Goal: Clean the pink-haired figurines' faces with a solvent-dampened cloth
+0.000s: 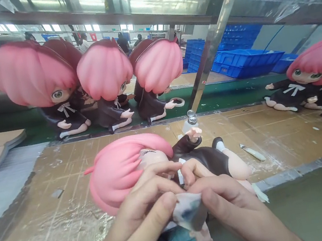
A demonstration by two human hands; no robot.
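Observation:
A small whitish cloth or tissue [189,211] with dark bluish smudges is stretched between my two hands. My left hand [149,200] pinches its left corner between thumb and fingers, while my right hand [224,200] grips the right corner. Just beyond them a large figure with pink hair [116,169] and a black dress [207,158] lies on its back across the bench. My fingers cover part of its chin and collar. One figure hand [194,132] points up; another [202,239] shows below the cloth, over my jeans.
The bench is covered with brown cardboard [69,218]. A small bottle with a metal lid [191,118] and a white tube [253,152] stand or lie there. Several similar kneeling figures [105,70] line the back; more [318,65] are at right. Blue crates [246,61] sit behind a metal post [213,46].

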